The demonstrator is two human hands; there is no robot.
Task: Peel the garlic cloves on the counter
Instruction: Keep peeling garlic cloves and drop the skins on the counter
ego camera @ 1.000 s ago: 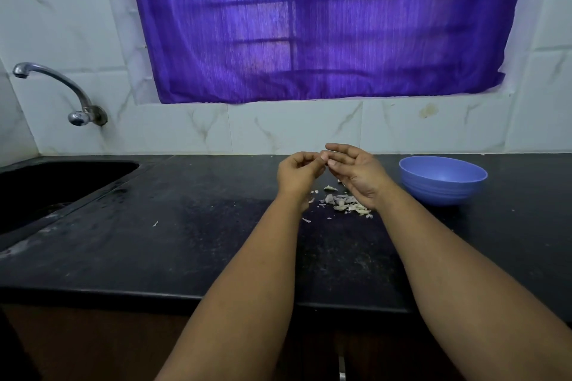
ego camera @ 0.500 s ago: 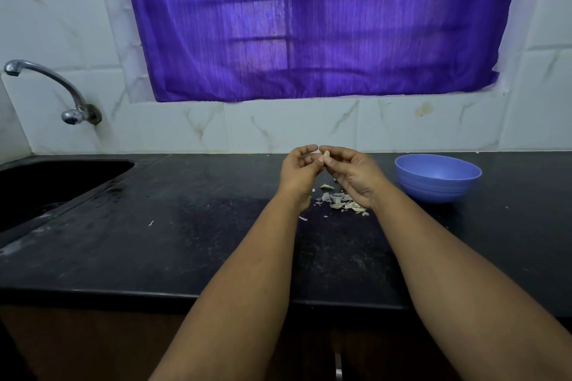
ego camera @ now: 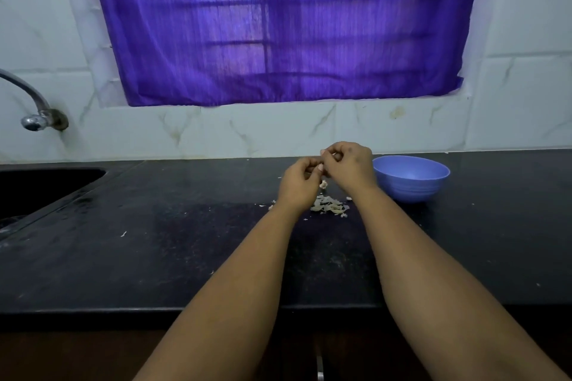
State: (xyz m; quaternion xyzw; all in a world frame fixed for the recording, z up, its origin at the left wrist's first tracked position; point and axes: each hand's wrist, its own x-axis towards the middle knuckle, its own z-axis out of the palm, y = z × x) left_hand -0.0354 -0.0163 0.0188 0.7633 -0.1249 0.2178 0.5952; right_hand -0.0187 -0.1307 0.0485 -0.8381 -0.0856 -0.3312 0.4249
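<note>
I see my left hand (ego camera: 298, 184) and right hand (ego camera: 348, 164) meeting above the black counter (ego camera: 154, 250), toward its back edge, fingers curled and pinching a small garlic clove (ego camera: 320, 167) between them. Peeled skins (ego camera: 329, 206) lie beneath, a blue bowl (ego camera: 411, 178) just right.

A blue bowl (ego camera: 411, 178) sits on the black counter (ego camera: 154, 241). A purple curtain (ego camera: 278, 25) hangs over the window. A shiny tap (ego camera: 34, 108) sticks out of the white wall above a dark sink (ego camera: 40, 189)
</note>
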